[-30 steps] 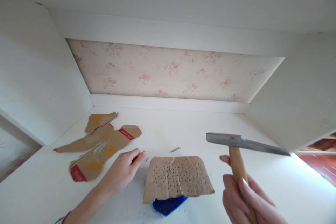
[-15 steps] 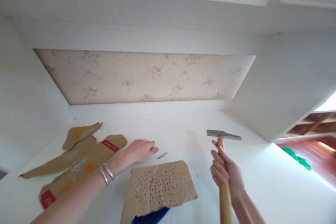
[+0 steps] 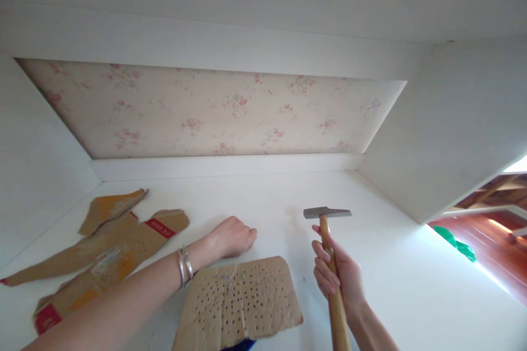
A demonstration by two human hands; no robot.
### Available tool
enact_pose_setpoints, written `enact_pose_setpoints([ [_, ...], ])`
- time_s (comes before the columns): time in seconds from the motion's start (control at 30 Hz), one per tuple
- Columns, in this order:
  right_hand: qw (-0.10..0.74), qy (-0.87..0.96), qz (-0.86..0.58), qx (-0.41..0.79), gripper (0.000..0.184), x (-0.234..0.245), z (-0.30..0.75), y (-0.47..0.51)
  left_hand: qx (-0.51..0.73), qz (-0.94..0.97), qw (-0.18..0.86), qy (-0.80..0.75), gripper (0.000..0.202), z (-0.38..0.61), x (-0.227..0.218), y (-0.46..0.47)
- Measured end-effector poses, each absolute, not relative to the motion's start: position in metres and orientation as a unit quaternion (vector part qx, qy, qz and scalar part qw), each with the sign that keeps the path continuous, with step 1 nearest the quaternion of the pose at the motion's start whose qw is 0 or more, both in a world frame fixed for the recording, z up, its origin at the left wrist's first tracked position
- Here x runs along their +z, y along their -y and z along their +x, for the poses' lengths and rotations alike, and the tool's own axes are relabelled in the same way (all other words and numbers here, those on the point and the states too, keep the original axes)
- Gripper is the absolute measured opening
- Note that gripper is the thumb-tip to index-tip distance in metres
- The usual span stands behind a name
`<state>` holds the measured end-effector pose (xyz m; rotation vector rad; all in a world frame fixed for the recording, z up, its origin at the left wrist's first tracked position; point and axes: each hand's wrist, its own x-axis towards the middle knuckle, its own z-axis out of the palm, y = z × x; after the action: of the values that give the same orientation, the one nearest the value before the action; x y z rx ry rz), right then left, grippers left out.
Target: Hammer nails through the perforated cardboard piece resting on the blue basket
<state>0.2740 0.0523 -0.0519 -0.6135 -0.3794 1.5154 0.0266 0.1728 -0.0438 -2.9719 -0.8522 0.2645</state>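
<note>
My left hand (image 3: 235, 237) rests on the white surface with its fingers curled closed. What they hold, if anything, is hidden; no nail shows beside it now. Wrapped round the wooden handle of a hammer (image 3: 336, 312) is my right hand (image 3: 338, 274). The hammer stands upright, its grey metal head at the top, above the surface. Just below my left hand lies a cardboard piece (image 3: 247, 299) punched with many small holes. A few small grey bits sit on it, and something dark blue (image 3: 241, 345) shows under its near edge.
Torn cardboard scraps (image 3: 135, 252) with red and yellow markings lie at the left. White panels (image 3: 444, 120) close in the sides, with a white overhang (image 3: 247, 5) above. Floral wallpaper (image 3: 255, 115) covers the back. A green object (image 3: 455, 244) lies beyond the right edge.
My left hand has moved right over the spot where a small nail lay, and its fingers have closed. The nail is out of sight. The hammer has shifted left in view.
</note>
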Motion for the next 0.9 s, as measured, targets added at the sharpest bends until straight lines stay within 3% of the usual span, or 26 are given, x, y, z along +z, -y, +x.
enact_pose_setpoints([
  [0.3,0.654,0.169,-0.292,0.677,0.021,-0.052,0.269,-0.057,0.051,-0.955,-0.01,0.292,0.019,0.02,-0.041,-0.173],
  [0.6,0.649,0.164,-0.29,0.685,0.021,-0.053,0.27,-0.059,-0.108,-0.905,-0.085,0.403,0.036,-0.013,0.0,-0.17],
  [0.7,0.651,0.161,-0.285,0.685,0.021,-0.053,0.269,-0.059,-0.144,-0.885,-0.155,0.414,0.039,-0.032,0.017,-0.156],
  [0.8,0.651,0.158,-0.285,0.686,0.02,-0.052,0.268,-0.058,-0.195,-0.824,-0.308,0.434,0.035,-0.046,0.027,-0.129],
  [0.9,0.649,0.156,-0.287,0.688,0.02,-0.051,0.267,-0.057,-0.219,-0.791,-0.347,0.454,0.026,-0.054,0.033,-0.1],
])
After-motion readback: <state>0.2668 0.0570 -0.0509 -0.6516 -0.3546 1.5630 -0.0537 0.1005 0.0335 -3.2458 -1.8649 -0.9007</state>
